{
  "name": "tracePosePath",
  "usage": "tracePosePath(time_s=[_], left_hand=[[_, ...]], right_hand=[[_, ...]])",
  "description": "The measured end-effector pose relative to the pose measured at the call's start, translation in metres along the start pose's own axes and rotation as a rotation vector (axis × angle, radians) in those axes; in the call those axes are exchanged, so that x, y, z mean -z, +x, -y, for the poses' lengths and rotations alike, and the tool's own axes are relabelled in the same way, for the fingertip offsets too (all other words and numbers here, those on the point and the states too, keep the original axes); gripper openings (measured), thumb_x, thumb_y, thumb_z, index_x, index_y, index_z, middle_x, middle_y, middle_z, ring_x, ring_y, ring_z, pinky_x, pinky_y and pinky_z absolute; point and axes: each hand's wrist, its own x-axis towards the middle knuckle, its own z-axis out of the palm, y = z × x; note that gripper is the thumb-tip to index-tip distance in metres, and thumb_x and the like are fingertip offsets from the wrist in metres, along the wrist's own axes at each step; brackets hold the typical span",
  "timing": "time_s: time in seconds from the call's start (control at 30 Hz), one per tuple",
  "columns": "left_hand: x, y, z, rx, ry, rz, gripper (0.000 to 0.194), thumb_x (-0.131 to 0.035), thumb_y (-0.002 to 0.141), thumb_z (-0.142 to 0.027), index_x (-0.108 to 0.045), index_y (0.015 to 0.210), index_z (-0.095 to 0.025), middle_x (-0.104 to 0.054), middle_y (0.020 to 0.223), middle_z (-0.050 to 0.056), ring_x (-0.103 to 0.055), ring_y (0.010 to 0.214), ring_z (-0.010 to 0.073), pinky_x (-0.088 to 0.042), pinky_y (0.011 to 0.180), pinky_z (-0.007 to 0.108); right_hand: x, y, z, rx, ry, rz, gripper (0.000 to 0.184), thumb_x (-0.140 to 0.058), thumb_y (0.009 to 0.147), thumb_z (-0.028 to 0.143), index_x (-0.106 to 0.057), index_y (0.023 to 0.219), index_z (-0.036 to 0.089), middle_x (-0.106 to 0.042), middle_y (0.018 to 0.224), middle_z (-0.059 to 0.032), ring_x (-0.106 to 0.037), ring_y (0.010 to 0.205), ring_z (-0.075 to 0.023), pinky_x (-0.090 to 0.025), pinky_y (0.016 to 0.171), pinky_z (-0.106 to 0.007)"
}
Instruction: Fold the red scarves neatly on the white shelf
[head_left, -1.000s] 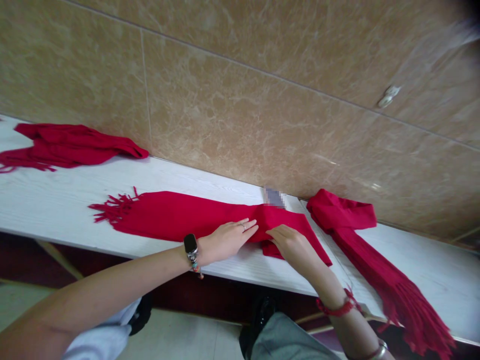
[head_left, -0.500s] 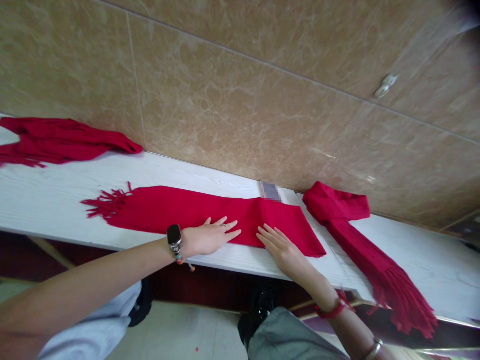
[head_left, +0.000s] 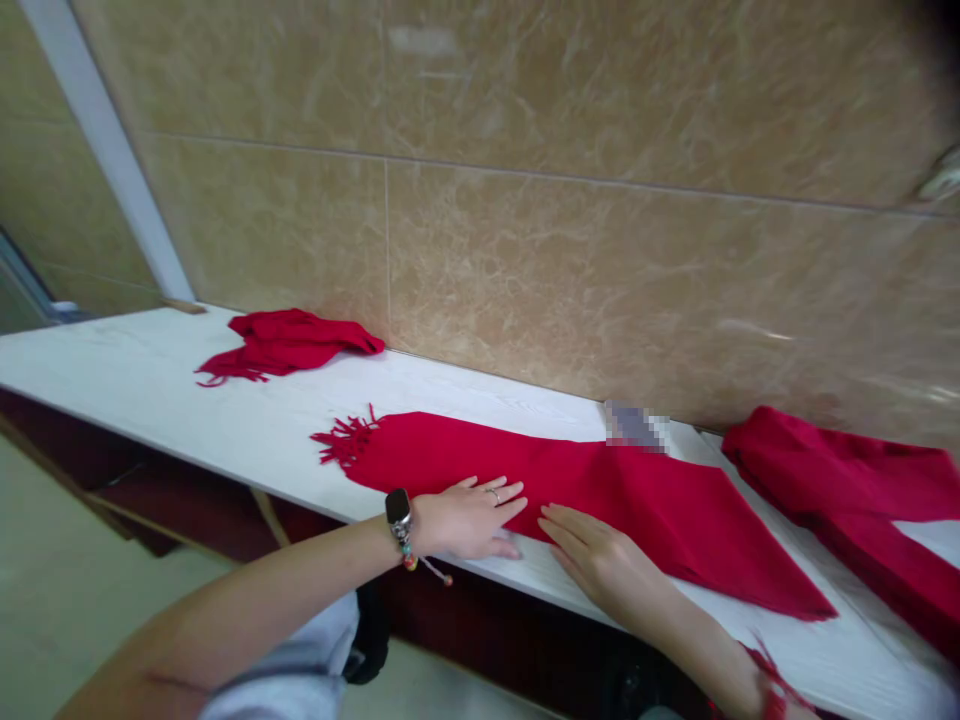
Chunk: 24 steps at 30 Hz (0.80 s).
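Observation:
A long red scarf (head_left: pixel 570 480) with a fringed left end lies stretched along the white shelf (head_left: pixel 150 390). My left hand (head_left: pixel 469 515), with a watch and a bead bracelet at the wrist, rests flat on the scarf's near edge, fingers spread. My right hand (head_left: pixel 600 555) lies flat beside it, fingers out and touching the same edge. Both hands are open and hold nothing.
A second red scarf (head_left: pixel 289 343) lies bunched at the back left of the shelf. A third red scarf (head_left: pixel 862 490) lies at the right. A tan tiled wall (head_left: pixel 570 250) stands right behind the shelf. A small blurred object (head_left: pixel 634 425) sits against the wall.
The view has swung left, so the scarves sit further right in frame. My right hand went from pinching a fold to lying flat. Both hands now press the near edge.

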Motion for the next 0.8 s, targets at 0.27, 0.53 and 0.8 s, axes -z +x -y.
tracePosePath(time_s=[0.27,0.53,0.8], left_hand=[[-0.004,-0.062,0.035,0.124,-0.016,0.038,0.061,-0.032,0.09,-0.052,-0.022,0.141,-0.021,-0.014,0.148,0.009,-0.011,0.135,0.0274,-0.017,0.106,0.049],[-0.008,-0.113,0.064,0.301,0.077,-0.064,0.043,-0.034,0.094,-0.031,-0.034,0.136,-0.021,-0.029,0.144,0.01,-0.024,0.132,0.0238,-0.026,0.105,0.042],[0.003,-0.12,0.093,0.509,0.271,-0.114,0.038,-0.04,0.081,-0.003,-0.055,0.114,-0.015,-0.056,0.109,0.01,-0.058,0.094,0.0181,-0.047,0.082,0.028]], right_hand=[[-0.022,0.001,0.005,0.032,0.001,-0.074,0.034,-0.033,0.09,0.018,-0.064,0.104,0.015,-0.066,0.106,-0.0102,-0.062,0.098,-0.0193,-0.053,0.084,-0.03],[-0.031,0.015,0.016,0.004,0.225,-0.026,0.035,-0.036,0.091,0.022,-0.055,0.12,0.019,-0.058,0.122,-0.0068,-0.054,0.11,-0.0178,-0.049,0.093,-0.03],[-0.031,0.057,0.027,0.053,0.277,-0.028,0.031,-0.043,0.087,0.017,-0.059,0.114,0.016,-0.063,0.113,-0.0101,-0.06,0.102,-0.0193,-0.051,0.089,-0.032]])
